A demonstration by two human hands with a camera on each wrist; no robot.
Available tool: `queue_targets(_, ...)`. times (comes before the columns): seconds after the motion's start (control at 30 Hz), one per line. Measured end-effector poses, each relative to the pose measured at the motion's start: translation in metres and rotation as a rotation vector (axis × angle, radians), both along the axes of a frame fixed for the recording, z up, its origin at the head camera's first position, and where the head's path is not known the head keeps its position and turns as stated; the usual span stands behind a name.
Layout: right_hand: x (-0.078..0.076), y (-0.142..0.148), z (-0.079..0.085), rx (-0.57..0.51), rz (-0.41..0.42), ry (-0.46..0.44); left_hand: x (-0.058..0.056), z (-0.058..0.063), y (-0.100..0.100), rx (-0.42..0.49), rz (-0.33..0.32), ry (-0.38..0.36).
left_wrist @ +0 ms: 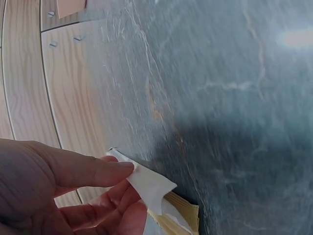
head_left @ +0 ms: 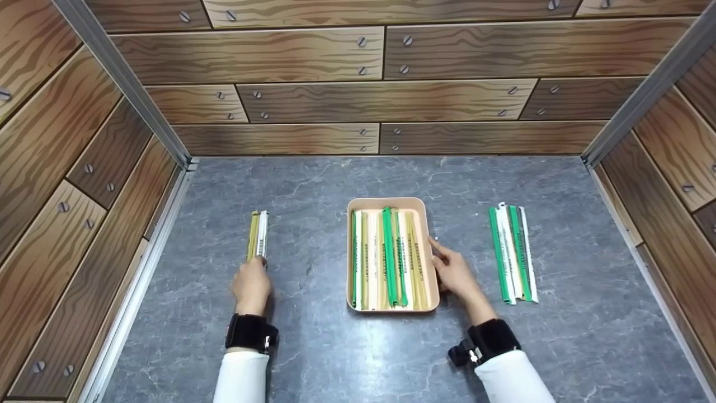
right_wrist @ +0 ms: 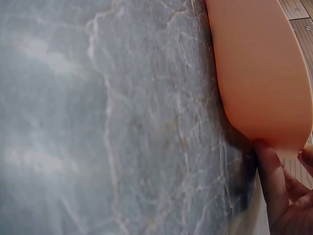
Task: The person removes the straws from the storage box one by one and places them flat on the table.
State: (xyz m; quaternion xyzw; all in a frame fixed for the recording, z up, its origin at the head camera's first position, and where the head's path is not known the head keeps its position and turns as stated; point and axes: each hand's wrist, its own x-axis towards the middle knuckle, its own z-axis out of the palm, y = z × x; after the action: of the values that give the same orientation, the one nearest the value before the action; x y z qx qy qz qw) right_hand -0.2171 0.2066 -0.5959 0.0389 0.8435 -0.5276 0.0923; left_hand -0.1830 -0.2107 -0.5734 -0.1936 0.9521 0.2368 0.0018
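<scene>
My left hand (head_left: 251, 286) grips a white stick packet (head_left: 262, 234) and a gold stick packet (head_left: 253, 235) by their near ends at the left of the table. The left wrist view shows the thumb pressed on the white one, with a ribbed gold end (left_wrist: 190, 208) beneath. My right hand (head_left: 456, 274) holds the right side of a peach tray (head_left: 391, 204), its fingers at the outer wall and rim. Inside the tray, green, white and gold packets lie lengthwise, such as a bright green packet (head_left: 388, 252).
To the right of the tray lies a loose group of green and white packets (head_left: 513, 254) on the grey marbled table (head_left: 313, 184). Wood-patterned panels (head_left: 313, 101) enclose the back and both sides, with a metal rail (head_left: 148, 246) along the left edge.
</scene>
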Motion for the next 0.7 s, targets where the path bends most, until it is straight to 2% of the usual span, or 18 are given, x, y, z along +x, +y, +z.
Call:
queue_targets(0.23, 0.001, -0.001, 0.0, 0.006, 0.001, -0.002, 0.001, 0.0, 0.0, -0.013, -0.002, 0.002)
queue_targets(0.33, 0.0, -0.001, 0.0, 0.018, 0.003, 0.015, 0.002, 0.003, 0.007, -0.018, -0.027, 0.028)
queue_targets(0.43, 0.0, 0.0, 0.0, 0.021, 0.006, 0.023, 0.004, 0.007, 0.02, -0.015, -0.087, 0.065)
queue_targets(0.53, 0.001, 0.0, 0.0, 0.013, -0.003, 0.018, 0.006, 0.013, 0.039, 0.005, -0.181, 0.096)
queue_targets(0.7, 0.001, 0.0, -0.001, 0.007, -0.005, 0.034, 0.003, 0.028, 0.076, 0.098, -0.335, 0.115)
